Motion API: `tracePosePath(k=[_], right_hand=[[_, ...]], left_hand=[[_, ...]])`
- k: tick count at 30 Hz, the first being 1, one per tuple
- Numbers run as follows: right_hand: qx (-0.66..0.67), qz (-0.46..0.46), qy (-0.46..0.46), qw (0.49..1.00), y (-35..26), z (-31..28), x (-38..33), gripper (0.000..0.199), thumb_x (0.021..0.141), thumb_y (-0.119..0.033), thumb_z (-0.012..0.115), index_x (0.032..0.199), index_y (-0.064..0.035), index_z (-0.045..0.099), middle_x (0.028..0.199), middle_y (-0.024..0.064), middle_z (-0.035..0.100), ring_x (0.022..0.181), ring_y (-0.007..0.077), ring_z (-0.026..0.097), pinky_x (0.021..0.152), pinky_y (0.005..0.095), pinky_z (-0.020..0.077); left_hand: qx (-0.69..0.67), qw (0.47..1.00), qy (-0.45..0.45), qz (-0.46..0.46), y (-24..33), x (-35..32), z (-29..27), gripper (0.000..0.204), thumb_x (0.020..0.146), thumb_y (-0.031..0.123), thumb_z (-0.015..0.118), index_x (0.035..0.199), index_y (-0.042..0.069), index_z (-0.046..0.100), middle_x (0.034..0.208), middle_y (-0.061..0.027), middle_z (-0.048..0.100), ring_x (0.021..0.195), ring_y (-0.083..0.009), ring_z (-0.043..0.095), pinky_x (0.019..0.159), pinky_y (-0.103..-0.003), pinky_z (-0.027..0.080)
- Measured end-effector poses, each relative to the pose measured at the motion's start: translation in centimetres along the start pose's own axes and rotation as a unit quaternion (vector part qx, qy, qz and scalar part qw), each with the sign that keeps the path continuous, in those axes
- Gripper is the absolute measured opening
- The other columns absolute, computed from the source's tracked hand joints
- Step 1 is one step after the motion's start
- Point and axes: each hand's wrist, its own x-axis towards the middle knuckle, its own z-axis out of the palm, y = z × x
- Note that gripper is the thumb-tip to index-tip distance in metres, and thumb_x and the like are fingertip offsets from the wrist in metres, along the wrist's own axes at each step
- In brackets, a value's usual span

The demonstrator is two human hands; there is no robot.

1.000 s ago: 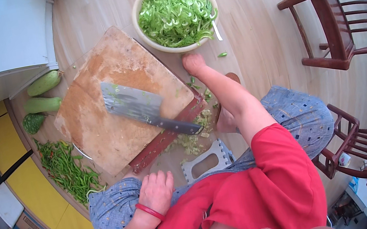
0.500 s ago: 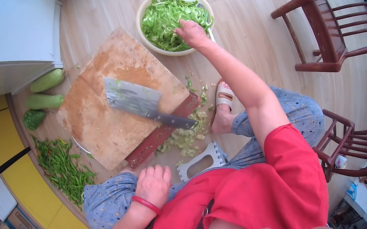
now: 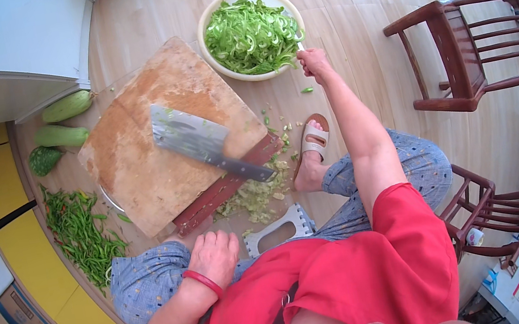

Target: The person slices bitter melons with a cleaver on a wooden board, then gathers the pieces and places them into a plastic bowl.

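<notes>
My right hand (image 3: 314, 63) is closed at the near right rim of a cream basin (image 3: 211, 59), pinching the pale handle of a utensil (image 3: 300, 48) whose head is hidden. Shredded green peppers (image 3: 251, 35) are heaped in the basin. On my left thigh rests my left hand (image 3: 215, 256), holding nothing, its fingers loosely laid down. A cleaver (image 3: 188, 133) with bits of green on its blade lies flat on the worn wooden chopping board (image 3: 136, 170), its black handle toward me. Neither hand touches it.
Green chillies (image 3: 81, 235) are piled left of the board, below several green gourds (image 3: 64, 134). Pale scraps (image 3: 256, 201) litter the floor near a white plastic stool (image 3: 279, 231). Dark wooden chairs (image 3: 456, 54) stand at right, yellow cabinets (image 3: 34, 264) at left.
My right hand has left the peppers, moving right and toward me to the handle at the rim. A green piece now lies on the floor below the basin. My left hand stays put.
</notes>
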Motion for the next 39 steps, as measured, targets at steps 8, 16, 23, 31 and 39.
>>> tracePosePath(k=[8,16,23,31,39], right_hand=[[-0.490,-0.234,0.197,0.817,-6.1,1.5,-5.1,0.018,0.084,-0.013,0.042,0.085,-0.0047,0.059,0.080,0.0203,0.064,0.077,0.0320,0.064,0.065,0.0431,0.0504],[-0.586,-0.399,0.233,0.665,-9.5,0.1,-7.4,0.011,0.082,-0.008,0.045,0.082,-0.0062,0.056,0.072,0.0133,0.064,0.067,0.0285,0.065,0.056,0.0385,0.0526],[-0.661,-0.441,0.165,0.584,-12.0,0.8,-9.8,0.016,0.083,-0.009,0.044,0.089,-0.0053,0.058,0.075,0.0142,0.064,0.072,0.0295,0.065,0.059,0.0397,0.0527],[-0.152,-0.252,0.010,0.956,-15.8,3.3,-16.8,0.020,0.086,-0.020,0.051,0.085,-0.0016,0.061,0.064,0.0058,0.058,0.052,0.0143,0.054,0.046,0.0285,0.0435],[0.003,-0.124,-0.203,0.971,-10.2,10.4,-22.1,0.019,0.086,-0.021,0.055,0.077,-0.0044,0.056,0.058,-0.0038,0.047,0.045,0.0069,0.040,0.043,0.0224,0.0358]], left_hand=[[0.022,1.000,0.013,0.012,0.4,-0.7,0.8,0.034,0.069,0.021,0.066,0.096,0.003,0.055,0.080,-0.0082,0.050,0.079,-0.0237,0.050,0.071,-0.034,0.041],[0.048,0.998,0.041,0.008,0.9,-1.4,2.4,0.023,0.071,0.020,0.061,0.088,0.005,0.055,0.080,-0.0080,0.051,0.079,-0.0235,0.051,0.071,-0.035,0.041],[0.036,0.997,0.063,0.007,1.3,-2.0,3.2,0.017,0.074,0.015,0.055,0.088,0.006,0.056,0.082,-0.0084,0.053,0.081,-0.0238,0.053,0.071,-0.035,0.041],[0.017,0.997,0.066,-0.039,1.6,-2.9,4.4,0.011,0.073,0.011,0.051,0.082,0.007,0.056,0.082,-0.0076,0.055,0.083,-0.0234,0.054,0.072,-0.034,0.042],[0.030,0.997,0.009,-0.076,0.2,-2.9,4.4,0.021,0.075,0.020,0.062,0.091,0.007,0.060,0.092,-0.0117,0.060,0.091,-0.0274,0.058,0.077,-0.039,0.048]])
